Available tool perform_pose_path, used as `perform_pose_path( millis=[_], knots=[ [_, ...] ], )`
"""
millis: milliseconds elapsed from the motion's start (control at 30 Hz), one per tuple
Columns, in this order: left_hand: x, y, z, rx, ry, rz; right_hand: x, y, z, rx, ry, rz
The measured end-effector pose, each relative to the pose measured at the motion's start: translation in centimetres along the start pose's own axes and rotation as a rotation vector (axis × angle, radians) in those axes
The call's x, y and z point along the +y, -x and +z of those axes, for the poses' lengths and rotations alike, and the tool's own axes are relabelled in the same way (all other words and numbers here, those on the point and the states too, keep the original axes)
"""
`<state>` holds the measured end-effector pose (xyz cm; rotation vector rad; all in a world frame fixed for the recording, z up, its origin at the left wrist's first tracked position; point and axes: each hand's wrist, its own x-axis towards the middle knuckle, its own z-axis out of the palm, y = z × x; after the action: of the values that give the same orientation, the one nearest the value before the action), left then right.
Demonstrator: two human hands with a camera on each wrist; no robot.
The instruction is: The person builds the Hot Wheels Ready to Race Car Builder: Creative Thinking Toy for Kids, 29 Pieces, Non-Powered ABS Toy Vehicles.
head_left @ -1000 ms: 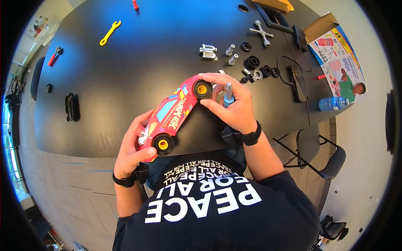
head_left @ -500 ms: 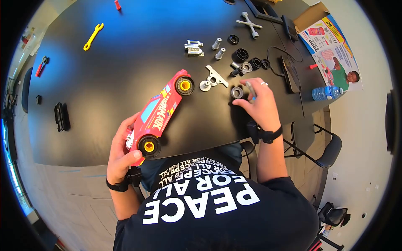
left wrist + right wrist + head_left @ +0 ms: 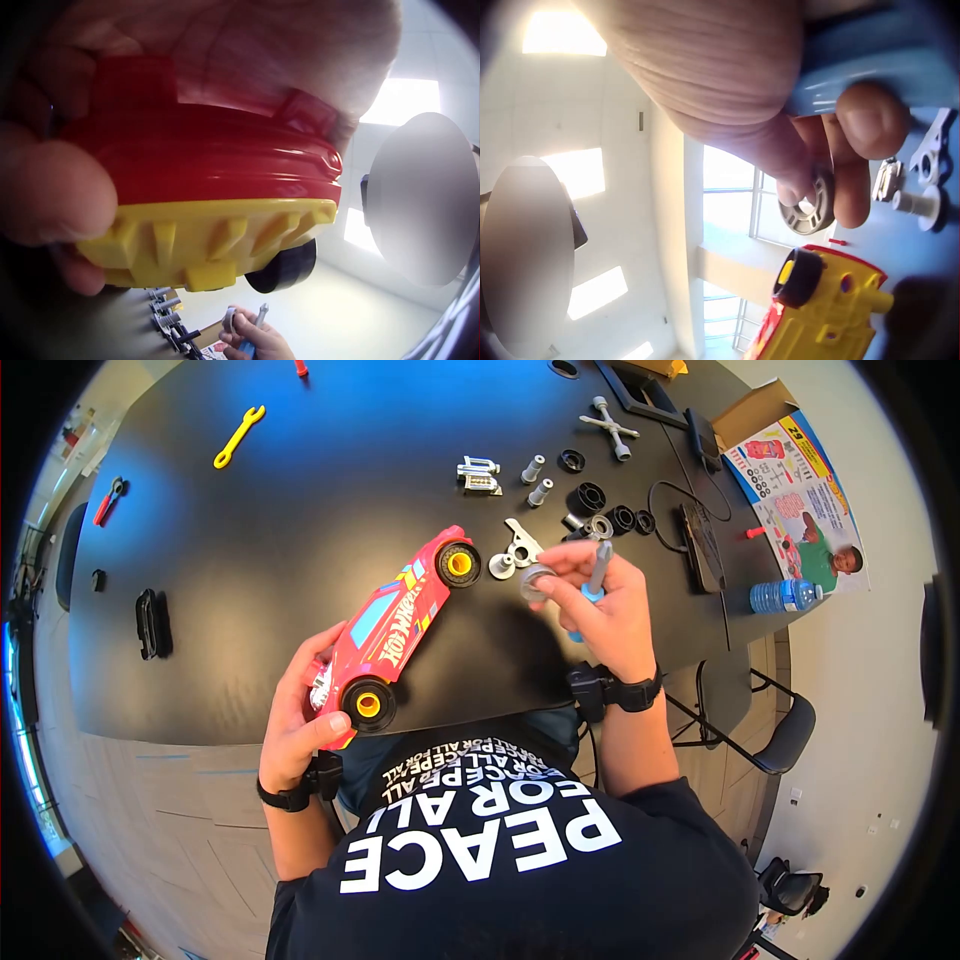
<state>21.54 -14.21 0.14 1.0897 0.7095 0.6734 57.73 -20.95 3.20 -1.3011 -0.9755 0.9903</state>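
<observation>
My left hand (image 3: 290, 732) grips one end of a red toy car (image 3: 408, 612), thumb beside a black wheel (image 3: 368, 705) with a yellow hub. The car tilts up, with another black wheel (image 3: 459, 564) at its far end. Its yellow underside (image 3: 225, 240) faces the left wrist camera; a yellow stub (image 3: 883, 301) without a wheel shows in the right wrist view. Between thumb and fingertips my right hand (image 3: 622, 622) pinches a grey ring (image 3: 810, 214). A screwdriver (image 3: 601, 565) with a blue handle is also held in that hand, tip upward.
Behind the right hand lie a grey bracket (image 3: 522, 542), a flanged grey peg (image 3: 502, 566) and several black wheel parts (image 3: 587, 498). Farther off are a chrome engine piece (image 3: 480, 475), a cross wrench (image 3: 610, 428) and a yellow wrench (image 3: 240, 437). A water bottle (image 3: 785, 596) stands right.
My right hand left the car's far wheel, reached right to the grey ring on the table, and lifted it back leftward toward the car. The left hand keeps its grip.
</observation>
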Motion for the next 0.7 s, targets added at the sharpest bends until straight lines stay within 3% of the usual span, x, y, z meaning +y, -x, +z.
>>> perform_pose_path(
  millis=[100, 133, 233, 400, 467, 567, 700],
  knots=[
    [0.3, -0.1, 0.3, -0.003, 0.002, 0.004, -0.2, -1.4, 1.4, -0.042, 0.006, -0.091],
    [0.4, -0.1, 0.3, -0.004, 0.0, 0.006, -0.3, -2.0, 1.6, -0.051, 0.157, -0.178],
    [0.0, 0.0, 0.2, 0.0, 0.012, 0.013, -1.2, -3.3, 2.4, -0.039, 0.213, -0.297],
    [-0.3, 0.0, 0.2, 0.002, 0.024, 0.017, -1.3, -4.0, 3.7, -0.064, 0.237, -0.194],
    [-0.1, 0.0, 0.3, 0.002, 0.027, 0.021, -0.7, -4.1, 4.1, -0.03, 0.377, -0.313],
    [-0.1, 0.1, 0.3, -0.001, 0.031, 0.025, -0.3, -4.3, 4.2, -0.034, 0.573, -0.317],
    [-0.3, 0.0, 0.1, -0.009, 0.012, 0.032, -0.1, -4.1, 4.7, -0.001, 0.63, -0.411]
  ],
)
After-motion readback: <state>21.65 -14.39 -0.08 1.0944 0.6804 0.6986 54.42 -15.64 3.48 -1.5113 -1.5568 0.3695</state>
